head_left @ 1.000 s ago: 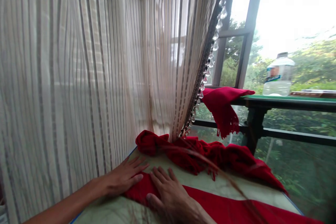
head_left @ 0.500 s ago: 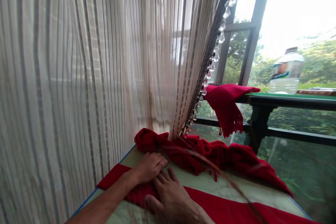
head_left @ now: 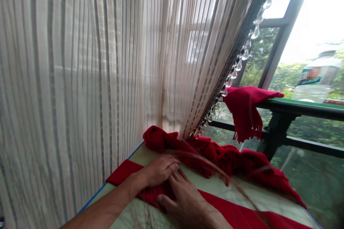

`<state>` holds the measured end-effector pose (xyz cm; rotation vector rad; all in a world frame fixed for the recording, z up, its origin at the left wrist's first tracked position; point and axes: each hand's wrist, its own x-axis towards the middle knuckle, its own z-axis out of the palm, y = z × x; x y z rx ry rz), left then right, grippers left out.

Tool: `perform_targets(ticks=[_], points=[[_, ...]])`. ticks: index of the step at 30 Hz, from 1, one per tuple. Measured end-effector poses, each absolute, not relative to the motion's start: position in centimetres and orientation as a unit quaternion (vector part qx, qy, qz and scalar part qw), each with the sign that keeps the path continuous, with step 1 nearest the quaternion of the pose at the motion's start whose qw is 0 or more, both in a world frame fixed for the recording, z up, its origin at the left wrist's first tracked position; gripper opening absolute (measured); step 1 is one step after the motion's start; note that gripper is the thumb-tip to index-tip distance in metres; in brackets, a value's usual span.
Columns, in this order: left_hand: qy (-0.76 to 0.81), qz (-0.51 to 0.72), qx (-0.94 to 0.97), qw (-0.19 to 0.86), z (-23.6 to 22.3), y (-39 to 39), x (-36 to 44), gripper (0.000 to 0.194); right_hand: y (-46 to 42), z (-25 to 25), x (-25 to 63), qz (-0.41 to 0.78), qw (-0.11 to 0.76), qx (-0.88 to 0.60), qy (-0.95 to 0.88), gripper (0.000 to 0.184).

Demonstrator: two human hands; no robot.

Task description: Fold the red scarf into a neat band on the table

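A flat strip of red cloth, looking like a scarf (head_left: 228, 205), lies across a pale green tabletop (head_left: 126, 214). My left hand (head_left: 162, 170) rests palm down on it, fingers laid over its far edge and pointing right. Beside it my right hand (head_left: 185, 196) presses on the same cloth, fingers extended and thumb apart. The fingertips of both hands meet or overlap, so some are hidden. Just beyond the hands lies a bunched red scarf (head_left: 215, 154) with fringe along the table's far side.
A striped sheer curtain (head_left: 80, 78) with a beaded edge (head_left: 244, 53) hangs along the left and back. Another fringed red scarf (head_left: 245, 111) drapes over a dark railing (head_left: 309, 109). A large clear bottle (head_left: 314, 82) stands on the ledge by the window.
The view has turned slightly left, so things appear shifted right. Both hands stay on the flat red scarf, with the right fingers closer under the left fingertips.
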<state>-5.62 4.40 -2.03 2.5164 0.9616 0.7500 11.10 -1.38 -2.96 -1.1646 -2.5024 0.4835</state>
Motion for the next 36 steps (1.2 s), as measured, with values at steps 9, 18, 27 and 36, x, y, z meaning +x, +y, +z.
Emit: perform_targets(ticks=[9,18,27,36], points=[[0.335,0.22,0.91,0.111,-2.3,3.9,-5.2,0.046,-2.4,-3.3,15.5,0.146,0.109,-0.467,-0.865,0.077],[0.35,0.109,0.923,0.114,-2.7,3.2,-5.5,0.062,-4.5,-2.4,15.8,0.12,0.077,-0.477,-0.867,0.085],[0.373,0.115,0.911,0.136,-1.5,2.7,-5.2,0.058,-4.7,-2.0,15.6,0.123,0.05,-0.503,-0.854,0.087],[0.339,0.151,0.92,0.126,-1.6,3.1,-5.7,0.05,-3.4,-3.3,15.9,0.123,0.012,-0.51,-0.851,0.089]])
